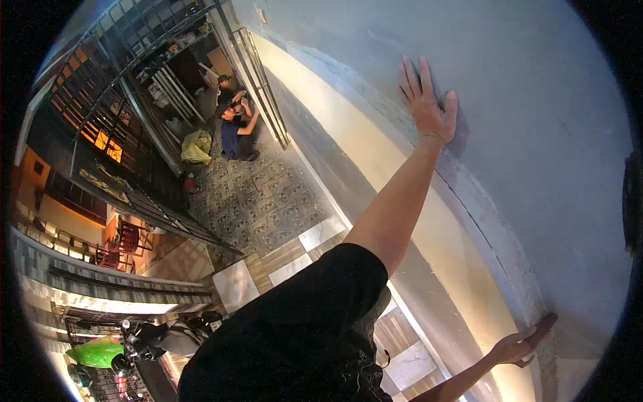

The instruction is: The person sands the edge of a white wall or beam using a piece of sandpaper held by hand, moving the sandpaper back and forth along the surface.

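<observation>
My left hand lies flat on the grey wall, fingers stretched out and nothing in it. Lower down, at the right of the view, my right hand grips a small reddish-brown block, whose exact kind I cannot make out. The block is against the wall at the lower end of a curved, rough plaster band. A dark crack line runs along that band. Beneath it the wall carries a cream strip.
Two people crouch by a metal gate at the far end, near a yellow-green sack. Patterned tiles cover the floor there. A motorbike stands at lower left, beside a bright green bag.
</observation>
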